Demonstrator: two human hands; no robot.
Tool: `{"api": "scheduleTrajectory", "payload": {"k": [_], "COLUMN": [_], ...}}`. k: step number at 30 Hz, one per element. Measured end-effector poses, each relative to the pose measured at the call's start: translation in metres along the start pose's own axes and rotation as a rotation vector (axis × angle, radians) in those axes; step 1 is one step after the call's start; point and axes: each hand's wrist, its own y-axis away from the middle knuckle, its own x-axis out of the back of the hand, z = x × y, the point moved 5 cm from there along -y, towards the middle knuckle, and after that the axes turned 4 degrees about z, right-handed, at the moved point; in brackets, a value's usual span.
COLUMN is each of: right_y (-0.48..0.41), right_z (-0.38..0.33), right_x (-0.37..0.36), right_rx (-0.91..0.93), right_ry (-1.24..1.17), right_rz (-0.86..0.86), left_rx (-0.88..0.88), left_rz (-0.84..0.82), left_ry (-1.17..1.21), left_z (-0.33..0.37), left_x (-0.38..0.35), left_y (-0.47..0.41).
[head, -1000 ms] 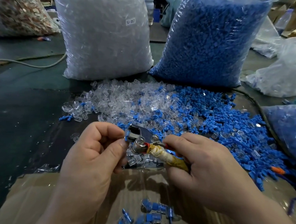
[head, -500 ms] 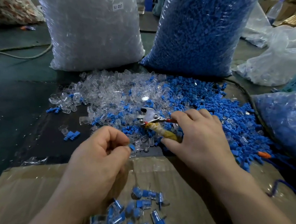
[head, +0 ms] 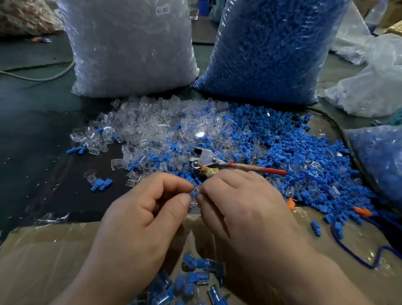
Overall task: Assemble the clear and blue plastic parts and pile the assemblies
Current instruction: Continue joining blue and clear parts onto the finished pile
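A blue part (head: 193, 194) is pinched in the left hand's (head: 143, 219) curled fingers; a clear part (head: 193, 203) (barely visible) is pinched against it by the right hand (head: 245, 212). The 2 should be squared before pressing.

From my remote station, I can read one marking: a small white label (head: 162, 10) stuck high on the front of the tall sack (head: 93, 78) of clear plastic parts (head: 121, 58), printed in dark characters "SJ 017", perhaps with a dash between. I can read no other text, brand or number.
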Motion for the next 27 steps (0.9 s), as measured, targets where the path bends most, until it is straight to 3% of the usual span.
{"api": "scheduleTrajectory", "payload": {"k": [2, 6, 8, 9, 12, 13, 15, 18, 20, 22, 27], "right_y": [0.001, 0.002, 0.003, 0.004, 0.013, 0.016, 0.019, 0.015, 0.015, 0.016, 0.02], "right_z": [-0.001, -0.01, -0.011, -0.009, -0.005, -0.006, 0.0, 0.01, 0.013, 0.011, 0.0], "right_x": [0.001, 0.001, 0.0, -0.001, -0.011, -0.011, -0.011, -0.002, 0.002, 0.002, -0.006], "right_rx": [0.024, 0.107, 0.014, -0.097, -0.617, -0.718, -0.671, -0.392, -0.27, -0.234, -0.117], "right_ry": [-0.028, -0.047, -0.135, -0.265, -1.099, -1.248, -1.078, -0.344, -0.013, 0.092, 0.027], "right_rz": [0.038, 0.059, 0.008, -0.03, -0.265, -0.364, -0.489, -0.459, -0.415, -0.44, -0.585], "left_rx": [0.063, 0.221, 0.199, 0.166, -0.015, -0.066, -0.155, -0.197, -0.143, -0.164, -0.29], "left_rz": [-0.002, -0.158, -0.186, -0.195, -0.239, -0.242, -0.26, -0.334, -0.385, -0.444, -0.619], "left_ry": [0.063, 0.131, 0.201, 0.233, 0.253, 0.235, 0.092, -0.261, -0.382, -0.449, -0.423], "left_z": [-0.003, -0.016, -0.019, -0.02, -0.011, -0.007, -0.001, -0.003, -0.01, -0.012, -0.002], "left_x": [0.003, 0.001, 0.002, 0.002, 0.003, 0.004, 0.009, 0.012, 0.012, 0.008, -0.005], "left_y": [-0.002, -0.004, -0.006, -0.006, -0.003, -0.001, 0.001, -0.004, -0.007, -0.005, 0.003]}}
